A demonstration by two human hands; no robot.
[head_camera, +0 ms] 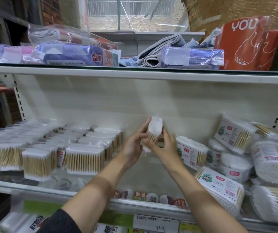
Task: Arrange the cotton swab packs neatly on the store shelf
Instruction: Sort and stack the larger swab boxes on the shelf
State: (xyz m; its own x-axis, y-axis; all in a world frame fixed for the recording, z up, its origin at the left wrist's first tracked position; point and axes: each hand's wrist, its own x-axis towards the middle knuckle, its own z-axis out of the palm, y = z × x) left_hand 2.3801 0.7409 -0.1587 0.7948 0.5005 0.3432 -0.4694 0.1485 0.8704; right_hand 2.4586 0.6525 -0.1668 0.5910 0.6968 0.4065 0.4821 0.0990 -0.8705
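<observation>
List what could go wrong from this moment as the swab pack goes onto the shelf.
1. The heap of packs on the right lies tilted and stacked loosely; a nudge from the right hand might send some sliding off the shelf edge.
2. The held pack is pinched only at its sides by both hands; the left hand letting go early may drop it.
3. Setting it down carelessly could knock the neat rows on the left.

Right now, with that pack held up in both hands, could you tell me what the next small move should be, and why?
Probably set the pack down upright just right of the tidy rows. Both the left hand and right hand hold it above a bare stretch of shelf, while the heap on the right lies jumbled.
</observation>
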